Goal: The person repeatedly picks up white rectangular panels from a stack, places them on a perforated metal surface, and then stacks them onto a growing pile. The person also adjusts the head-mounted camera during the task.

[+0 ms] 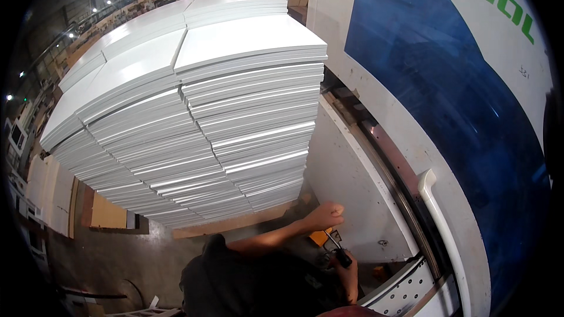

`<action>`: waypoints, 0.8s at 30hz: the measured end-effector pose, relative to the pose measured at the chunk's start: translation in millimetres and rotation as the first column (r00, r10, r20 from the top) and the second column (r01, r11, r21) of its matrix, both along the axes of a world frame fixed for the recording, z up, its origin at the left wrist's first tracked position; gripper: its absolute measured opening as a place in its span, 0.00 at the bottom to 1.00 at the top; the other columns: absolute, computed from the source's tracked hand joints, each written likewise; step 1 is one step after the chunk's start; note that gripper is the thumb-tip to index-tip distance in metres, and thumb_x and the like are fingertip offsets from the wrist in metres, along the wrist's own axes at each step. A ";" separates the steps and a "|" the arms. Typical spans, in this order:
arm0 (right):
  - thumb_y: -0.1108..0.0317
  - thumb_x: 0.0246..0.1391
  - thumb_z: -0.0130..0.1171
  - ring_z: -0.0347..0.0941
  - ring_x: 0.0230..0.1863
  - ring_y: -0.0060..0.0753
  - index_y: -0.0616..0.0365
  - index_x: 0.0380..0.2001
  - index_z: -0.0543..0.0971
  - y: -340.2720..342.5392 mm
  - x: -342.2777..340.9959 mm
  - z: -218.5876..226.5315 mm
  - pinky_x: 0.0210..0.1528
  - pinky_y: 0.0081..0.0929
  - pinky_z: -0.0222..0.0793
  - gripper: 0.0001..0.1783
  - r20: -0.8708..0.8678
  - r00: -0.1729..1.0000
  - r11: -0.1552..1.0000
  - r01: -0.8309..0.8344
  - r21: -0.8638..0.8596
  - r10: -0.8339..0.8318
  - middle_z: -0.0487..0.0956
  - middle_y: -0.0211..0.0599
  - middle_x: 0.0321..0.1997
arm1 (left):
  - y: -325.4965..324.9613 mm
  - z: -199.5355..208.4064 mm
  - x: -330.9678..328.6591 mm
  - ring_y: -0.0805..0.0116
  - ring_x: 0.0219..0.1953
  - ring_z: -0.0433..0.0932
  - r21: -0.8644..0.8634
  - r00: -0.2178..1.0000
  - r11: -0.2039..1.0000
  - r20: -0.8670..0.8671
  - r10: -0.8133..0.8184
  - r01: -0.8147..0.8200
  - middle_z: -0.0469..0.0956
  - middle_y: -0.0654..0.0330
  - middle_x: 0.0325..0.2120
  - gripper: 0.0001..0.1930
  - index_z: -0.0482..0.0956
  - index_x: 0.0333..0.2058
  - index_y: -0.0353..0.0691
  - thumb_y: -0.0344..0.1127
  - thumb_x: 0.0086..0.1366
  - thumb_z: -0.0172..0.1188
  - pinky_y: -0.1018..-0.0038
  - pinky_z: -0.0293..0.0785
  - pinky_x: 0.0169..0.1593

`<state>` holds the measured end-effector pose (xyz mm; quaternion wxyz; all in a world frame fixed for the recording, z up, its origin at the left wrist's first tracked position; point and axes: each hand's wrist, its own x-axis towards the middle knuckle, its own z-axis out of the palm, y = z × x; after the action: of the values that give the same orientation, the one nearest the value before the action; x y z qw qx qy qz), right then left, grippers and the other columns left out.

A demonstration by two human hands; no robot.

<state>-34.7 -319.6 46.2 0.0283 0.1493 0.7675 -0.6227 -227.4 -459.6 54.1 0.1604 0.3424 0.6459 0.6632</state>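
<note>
My left hand (325,217) is closed like a fist in front of the white machine's lower panel (352,199). Whatever its fingers may hold is hidden. Below it, my right hand (351,275) grips the black handle of a screwdriver-like tool (342,257). The tool's thin metal shaft slants up and left, toward the space just under my left hand. Partly hidden behind the shaft is an orange object (320,238) near the floor; its kind is unclear.
Tall stacks of white boards (252,41) rise ahead on a brown base board (235,223). At right stands a white machine with a blue window (435,53), a long white handle (440,223) and a rail (405,205). Tan panels (108,208) stand at left.
</note>
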 end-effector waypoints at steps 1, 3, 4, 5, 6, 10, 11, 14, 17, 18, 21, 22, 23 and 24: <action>0.70 0.53 0.62 0.71 0.25 0.26 0.63 0.30 0.77 1.0 0.1 -3.1 0.32 0.27 0.67 0.07 -0.014 1.000 1.000 -0.007 0.018 0.008 0.75 0.34 0.21 | -0.1 1.2 -0.4 0.81 0.21 0.49 -0.002 1.000 1.000 -0.002 -0.005 0.005 0.48 0.69 0.16 0.20 0.49 0.19 0.42 0.25 0.56 0.55 0.71 0.48 0.23; 0.71 0.53 0.62 0.71 0.25 0.25 0.63 0.29 0.77 1.4 0.1 -5.8 0.32 0.27 0.67 0.07 -0.039 0.999 0.998 -0.023 0.051 0.025 0.76 0.34 0.21 | 0.5 -0.2 -2.2 0.81 0.21 0.50 0.003 1.000 1.000 -0.023 -0.004 0.004 0.48 0.69 0.16 0.20 0.49 0.19 0.42 0.25 0.56 0.55 0.71 0.48 0.23; 0.71 0.53 0.62 0.71 0.25 0.25 0.63 0.29 0.77 -0.4 0.6 -4.6 0.32 0.27 0.67 0.07 -0.036 0.999 0.999 -0.009 0.031 0.010 0.76 0.34 0.21 | 0.5 -0.7 -2.7 0.81 0.21 0.50 0.005 0.999 1.000 -0.033 -0.003 0.003 0.48 0.69 0.16 0.20 0.49 0.19 0.42 0.25 0.56 0.55 0.71 0.48 0.23; 0.71 0.53 0.62 0.71 0.25 0.25 0.63 0.29 0.76 -2.7 1.1 -2.5 0.32 0.27 0.66 0.07 -0.032 0.999 1.000 0.005 0.011 -0.004 0.76 0.34 0.21 | 0.8 -0.6 -3.1 0.81 0.21 0.50 -0.003 0.999 1.000 -0.049 0.004 -0.004 0.48 0.69 0.16 0.20 0.49 0.19 0.42 0.25 0.57 0.55 0.70 0.47 0.23; 0.71 0.53 0.62 0.71 0.25 0.25 0.63 0.28 0.76 -4.8 1.5 0.0 0.32 0.27 0.66 0.07 -0.027 0.999 1.000 0.019 -0.009 -0.020 0.76 0.34 0.21 | 1.3 0.5 -2.8 0.81 0.21 0.49 -0.010 0.998 1.000 -0.064 0.009 -0.010 0.48 0.69 0.16 0.20 0.49 0.19 0.42 0.25 0.57 0.55 0.70 0.47 0.23; 0.72 0.53 0.62 0.72 0.26 0.24 0.63 0.28 0.76 -7.6 2.1 5.0 0.32 0.26 0.66 0.06 -0.015 0.999 0.999 0.029 -0.030 -0.030 0.77 0.34 0.22 | 5.0 -5.1 -2.9 0.81 0.21 0.48 -0.021 0.997 1.000 -0.075 -0.010 0.009 0.47 0.70 0.16 0.20 0.49 0.19 0.42 0.25 0.57 0.55 0.71 0.47 0.23; 0.73 0.53 0.62 0.72 0.26 0.24 0.63 0.28 0.76 -8.5 2.4 8.8 0.33 0.25 0.66 0.06 -0.007 1.000 0.999 0.028 -0.026 -0.029 0.77 0.34 0.22 | 4.5 -6.7 -2.4 0.81 0.21 0.48 -0.019 0.998 1.000 -0.052 -0.026 0.025 0.47 0.70 0.16 0.21 0.49 0.19 0.42 0.25 0.57 0.56 0.71 0.47 0.23; 0.73 0.53 0.63 0.73 0.26 0.25 0.63 0.28 0.77 -9.6 2.9 8.8 0.33 0.25 0.67 0.05 0.011 0.999 0.999 0.043 -0.026 -0.042 0.77 0.34 0.22 | 4.3 -6.2 -1.8 0.81 0.21 0.48 -0.011 0.998 0.998 -0.005 -0.060 0.060 0.47 0.70 0.16 0.21 0.49 0.19 0.42 0.26 0.57 0.56 0.72 0.46 0.23; 0.73 0.52 0.63 0.73 0.26 0.26 0.63 0.28 0.77 -10.9 4.6 7.7 0.33 0.25 0.67 0.05 0.018 0.998 0.998 0.064 -0.014 -0.064 0.78 0.34 0.22 | 5.3 -5.1 -1.0 0.81 0.21 0.48 -0.003 0.997 0.997 0.015 -0.073 0.073 0.47 0.70 0.16 0.21 0.49 0.19 0.42 0.26 0.57 0.56 0.72 0.46 0.23; 0.73 0.52 0.63 0.74 0.26 0.26 0.63 0.28 0.77 -11.6 4.9 7.5 0.33 0.26 0.68 0.05 0.017 0.998 0.998 0.068 -0.008 -0.068 0.78 0.34 0.22 | 4.7 -4.5 -0.6 0.81 0.21 0.48 0.001 0.997 0.997 0.025 -0.077 0.077 0.47 0.70 0.16 0.21 0.49 0.19 0.42 0.26 0.57 0.56 0.72 0.46 0.23; 0.72 0.52 0.62 0.74 0.26 0.27 0.63 0.28 0.77 -13.6 5.4 7.4 0.33 0.26 0.68 0.05 -0.003 0.998 0.998 0.063 -0.006 -0.063 0.77 0.34 0.22 | 2.3 -3.7 -0.8 0.81 0.21 0.48 0.003 0.995 0.996 0.053 -0.086 0.086 0.47 0.69 0.16 0.21 0.49 0.19 0.42 0.26 0.57 0.56 0.72 0.46 0.23; 0.72 0.52 0.62 0.74 0.26 0.27 0.63 0.28 0.77 -14.9 4.9 8.6 0.33 0.26 0.68 0.05 0.002 0.998 0.998 0.068 -0.001 -0.068 0.77 0.35 0.22 | 1.4 -3.6 -1.1 0.81 0.21 0.48 0.001 0.994 0.996 0.061 -0.087 0.088 0.47 0.69 0.16 0.20 0.49 0.19 0.42 0.26 0.57 0.55 0.72 0.46 0.23; 0.72 0.52 0.62 0.74 0.26 0.28 0.63 0.28 0.78 -16.6 4.3 10.6 0.33 0.26 0.68 0.05 0.006 0.997 0.997 0.073 0.004 -0.073 0.77 0.35 0.23 | 0.4 -4.8 -1.3 0.81 0.21 0.48 0.001 0.995 0.997 0.053 -0.080 0.080 0.47 0.69 0.16 0.20 0.49 0.19 0.42 0.26 0.57 0.55 0.72 0.46 0.23; 0.72 0.52 0.61 0.74 0.26 0.28 0.63 0.28 0.78 -17.8 3.7 12.1 0.33 0.26 0.68 0.05 0.009 0.997 0.997 0.081 0.010 -0.081 0.77 0.35 0.23 | 0.0 -5.8 -2.0 0.81 0.21 0.48 0.002 0.996 0.997 0.044 -0.075 0.075 0.47 0.69 0.16 0.20 0.49 0.19 0.42 0.25 0.57 0.55 0.71 0.46 0.24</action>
<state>-31.0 -337.4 58.3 0.0058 0.1834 0.7637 -0.6189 -229.4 -459.6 48.4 0.1993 0.3519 0.6287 0.6642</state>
